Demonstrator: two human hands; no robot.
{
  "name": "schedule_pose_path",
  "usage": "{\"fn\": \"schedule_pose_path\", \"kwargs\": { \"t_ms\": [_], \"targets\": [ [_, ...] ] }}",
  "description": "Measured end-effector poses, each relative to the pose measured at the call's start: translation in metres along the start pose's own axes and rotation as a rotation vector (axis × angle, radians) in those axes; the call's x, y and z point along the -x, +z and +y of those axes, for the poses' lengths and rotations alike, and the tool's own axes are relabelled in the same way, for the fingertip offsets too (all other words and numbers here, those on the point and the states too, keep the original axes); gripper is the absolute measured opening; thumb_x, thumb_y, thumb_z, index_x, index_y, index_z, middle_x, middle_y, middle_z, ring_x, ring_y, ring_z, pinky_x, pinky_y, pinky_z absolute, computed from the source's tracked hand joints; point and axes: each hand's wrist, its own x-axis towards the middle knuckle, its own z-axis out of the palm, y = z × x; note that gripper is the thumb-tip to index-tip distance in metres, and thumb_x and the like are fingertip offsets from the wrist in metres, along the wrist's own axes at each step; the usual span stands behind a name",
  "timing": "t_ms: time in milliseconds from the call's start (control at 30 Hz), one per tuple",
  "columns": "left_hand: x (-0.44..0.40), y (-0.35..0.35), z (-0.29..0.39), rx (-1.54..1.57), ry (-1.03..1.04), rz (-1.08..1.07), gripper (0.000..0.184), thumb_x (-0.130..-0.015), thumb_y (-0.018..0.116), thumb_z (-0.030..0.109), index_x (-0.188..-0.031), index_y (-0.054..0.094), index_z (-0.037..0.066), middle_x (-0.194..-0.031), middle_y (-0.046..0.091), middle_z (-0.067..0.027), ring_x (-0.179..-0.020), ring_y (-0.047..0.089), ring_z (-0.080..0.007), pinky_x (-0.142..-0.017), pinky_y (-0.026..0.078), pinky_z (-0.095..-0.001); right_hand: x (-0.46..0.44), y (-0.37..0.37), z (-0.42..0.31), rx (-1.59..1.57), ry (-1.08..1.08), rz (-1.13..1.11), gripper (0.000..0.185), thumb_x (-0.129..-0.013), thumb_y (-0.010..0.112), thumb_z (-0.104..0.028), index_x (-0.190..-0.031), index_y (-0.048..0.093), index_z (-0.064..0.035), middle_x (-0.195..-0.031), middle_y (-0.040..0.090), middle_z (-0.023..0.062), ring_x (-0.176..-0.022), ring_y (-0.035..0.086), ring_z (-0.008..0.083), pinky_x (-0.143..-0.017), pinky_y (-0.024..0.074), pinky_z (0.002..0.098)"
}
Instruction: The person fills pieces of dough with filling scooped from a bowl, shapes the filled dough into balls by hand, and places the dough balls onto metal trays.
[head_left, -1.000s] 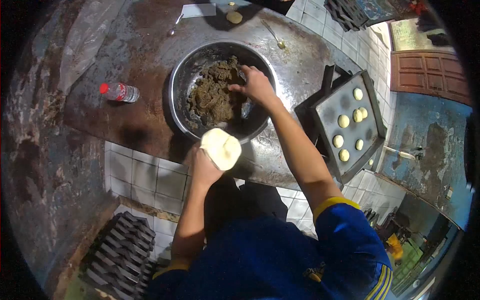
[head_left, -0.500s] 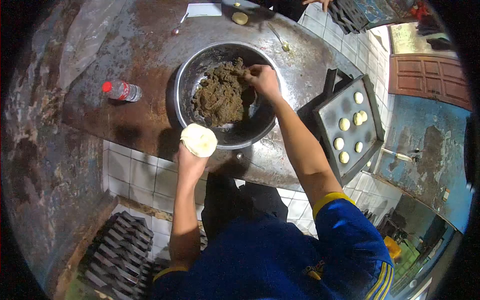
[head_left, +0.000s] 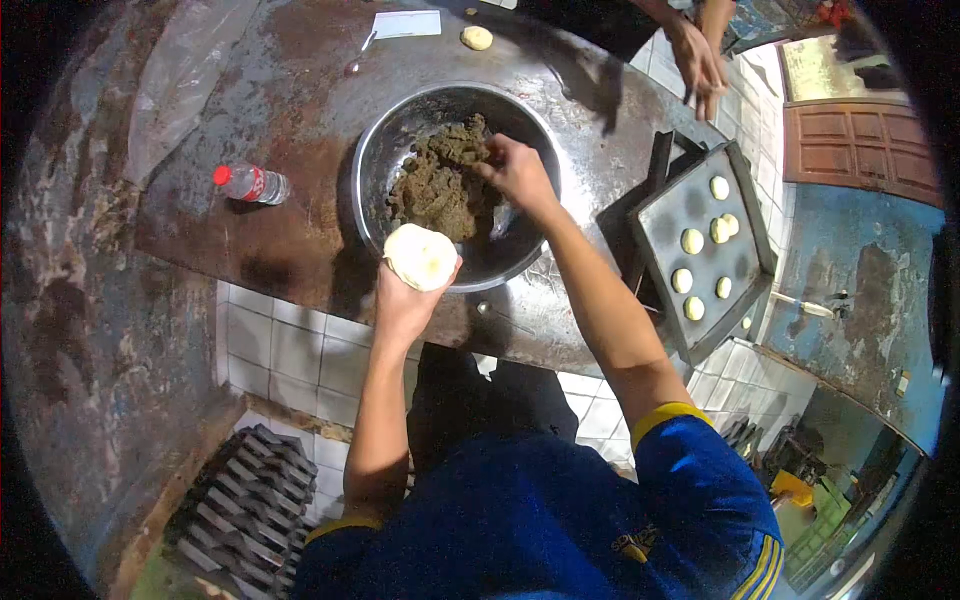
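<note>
The left hand (head_left: 403,300) curls its grip around a pale, round, flat dough (head_left: 420,257) above the near rim of a shiny, round metal bowl (head_left: 512,248); tilting might drop it. The right hand (head_left: 522,178) bends its grip at the brown, crumbly mass (head_left: 445,195); its hold I cannot tell.

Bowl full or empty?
Partly full: brown mix sits in the bowl, with much of the inner wall showing.

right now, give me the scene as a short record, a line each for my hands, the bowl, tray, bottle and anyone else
left hand: holding flattened pale dough
right hand: inside the bowl, fingertips at the brown mixture
bowl: metal, on the table
tray: seven pale dough balls
bottle: red cap, left of the bowl
other person's hands: beyond the tray
</note>
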Motion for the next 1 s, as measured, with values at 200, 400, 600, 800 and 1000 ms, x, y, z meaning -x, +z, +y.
{"fn": "schedule_pose_path", "kwargs": {
  "t_ms": [200, 400, 600, 800, 1000],
  "targets": [
    [0.008, -0.011, 0.003, 0.006, -0.023, 0.022, 0.037, -0.086, 0.092, 0.016, -0.112, 0.069, 0.002, -0.104, 0.075, -0.003, -0.095, 0.069, -0.013, -0.089, 0.055, -0.0308, 0.025, 0.025, 0.01, 0.324, -0.312, -0.099, 0.05, -0.084, 0.083, -0.017, -0.13, 0.068, -0.0033, -0.123, 0.073, 0.0236, -0.115, 0.068, 0.0446, -0.099, 0.0569, 0.051],
    [0.001, -0.021, -0.012, -0.14, 0.039, 0.002, 0.035, -0.086, 0.091, 0.021, -0.106, 0.072, 0.0, -0.1, 0.078, -0.0085, -0.09, 0.074, -0.0183, -0.084, 0.058, -0.0349, 0.059, -0.03, -0.03, -0.423, 0.023, -0.45, 0.045, -0.097, 0.067, -0.008, -0.142, 0.066, -0.0052, -0.117, 0.073, 0.0074, -0.11, 0.069, 0.0174, -0.099, 0.0562, 0.0352],
    [-0.015, 0.004, -0.001, -0.298, 0.04, -0.08, 0.033, -0.086, 0.087, 0.019, -0.11, 0.074, 0.0, -0.102, 0.08, -0.0146, -0.092, 0.077, -0.023, -0.083, 0.059, -0.0377, 0.143, -0.063, -0.13, -0.193, -0.21, -0.238, 0.045, -0.097, 0.065, -0.008, -0.142, 0.062, 0.0013, -0.133, 0.072, 0.0169, -0.115, 0.072, 0.0216, -0.102, 0.0551, 0.0368],
    [-0.012, 0.02, 0.035, -0.167, 0.187, -0.078, 0.041, -0.082, 0.086, 0.015, -0.117, 0.071, -0.001, -0.109, 0.078, -0.0197, -0.103, 0.076, -0.0343, -0.089, 0.058, -0.0425, 0.193, -0.072, -0.147, 0.618, -0.698, -0.066, 0.064, -0.092, 0.065, -0.011, -0.154, 0.05, -0.0025, -0.156, 0.053, 0.0213, -0.143, 0.053, 0.0389, -0.116, 0.0488, 0.0472],
    [0.003, 0.032, 0.055, -0.133, 0.223, -0.42, 0.05, -0.076, 0.092, 0.019, -0.115, 0.07, -0.003, -0.107, 0.078, -0.0171, -0.102, 0.077, -0.0289, -0.088, 0.059, -0.0402, 0.214, -0.123, -0.161, 0.229, -0.509, -0.055, 0.081, -0.087, 0.084, -0.032, -0.155, 0.049, -0.0073, -0.154, 0.052, 0.0193, -0.138, 0.054, 0.0401, -0.11, 0.0517, 0.0466]
  ]
}}
